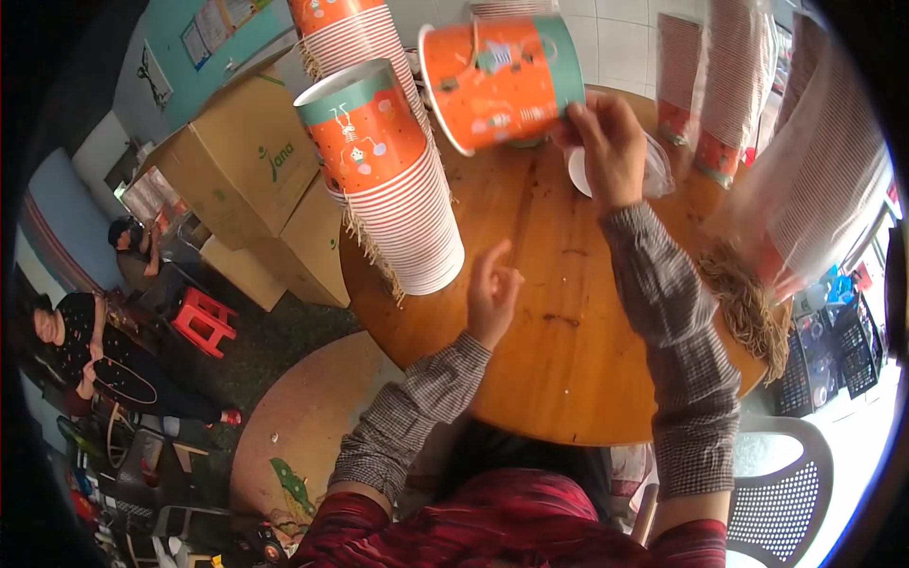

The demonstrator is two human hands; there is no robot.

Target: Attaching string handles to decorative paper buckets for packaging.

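My right hand (611, 142) grips an orange paper cup (497, 80) at the end with the green band. The cup is tipped on its side above the far part of the round wooden table (559, 350). My left hand (494, 295) is over the table, fingers apart, with nothing visible in it. Just left of it stands a tall stack of nested paper cups (402, 218), its top cup orange and green. Tan strings (374, 251) hang down the side of this stack. Another cup stack (355, 43) rises behind it.
Plastic-wrapped cup stacks (814, 180) stand at the right, near a bundle of tan strings (748, 308) on the table edge. Cardboard boxes (237, 161), a red stool (204, 322) and two people are at the left. A grey chair (776, 483) is at the near right.
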